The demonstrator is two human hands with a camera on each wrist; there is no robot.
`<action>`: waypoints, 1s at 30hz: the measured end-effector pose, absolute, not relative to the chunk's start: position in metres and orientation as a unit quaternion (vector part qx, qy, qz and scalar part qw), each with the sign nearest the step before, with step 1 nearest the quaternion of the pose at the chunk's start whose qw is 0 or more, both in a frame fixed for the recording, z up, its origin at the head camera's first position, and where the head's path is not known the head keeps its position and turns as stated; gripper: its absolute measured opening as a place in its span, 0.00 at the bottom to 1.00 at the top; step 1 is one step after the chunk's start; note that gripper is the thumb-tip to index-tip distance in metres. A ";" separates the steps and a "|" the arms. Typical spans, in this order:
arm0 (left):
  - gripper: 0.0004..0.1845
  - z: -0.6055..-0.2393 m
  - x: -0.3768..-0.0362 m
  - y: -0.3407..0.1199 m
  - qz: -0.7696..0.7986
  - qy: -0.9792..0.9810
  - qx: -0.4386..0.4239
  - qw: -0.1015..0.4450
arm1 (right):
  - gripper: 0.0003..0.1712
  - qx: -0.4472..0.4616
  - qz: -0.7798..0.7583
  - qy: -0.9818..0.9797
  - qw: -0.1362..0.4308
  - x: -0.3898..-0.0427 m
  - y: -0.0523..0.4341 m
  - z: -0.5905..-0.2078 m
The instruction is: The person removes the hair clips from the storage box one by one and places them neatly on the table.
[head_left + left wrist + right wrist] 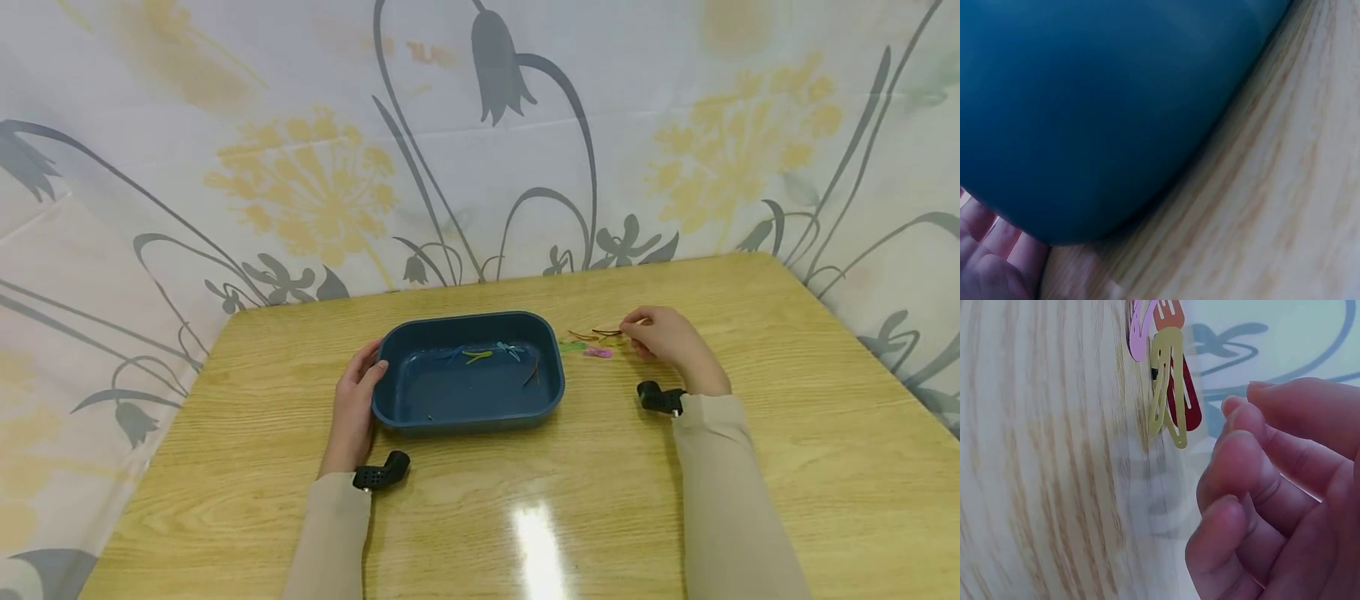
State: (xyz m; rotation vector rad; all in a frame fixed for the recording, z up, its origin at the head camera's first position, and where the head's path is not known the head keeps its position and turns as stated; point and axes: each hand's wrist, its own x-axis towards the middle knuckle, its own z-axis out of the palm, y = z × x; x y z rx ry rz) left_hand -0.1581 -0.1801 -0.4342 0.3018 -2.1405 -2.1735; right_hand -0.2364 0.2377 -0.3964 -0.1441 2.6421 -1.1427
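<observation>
A dark blue plastic tub (465, 423) stands on the table, and my left hand (356, 392) grips its left wall, thumb over the rim and fingers outside. Inside lie hair clips: a yellow-green one (477, 356), light blue ones (510, 350), a blue one and a dark reddish one (531, 373). To the tub's right is a small group of snap clips, among them a pink clip (597, 353), a yellow clip (1175, 356), an orange clip (1169, 315) and a dark red clip (1192, 403). My right hand (663, 337) reaches over this group, its loosely bent fingertips close to the dark red clip.
The wooden table (600, 500) ends at the back against a flower-patterned cloth (480, 167). Each wrist wears a small black camera, the left one (382, 472) in front of the tub. A bright reflection lies on the near tabletop.
</observation>
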 end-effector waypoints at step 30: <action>0.23 -0.415 -0.150 -0.174 -0.699 -0.707 0.102 0.030 | 0.19 -0.185 -0.431 0.869 0.155 -0.229 0.193 -0.369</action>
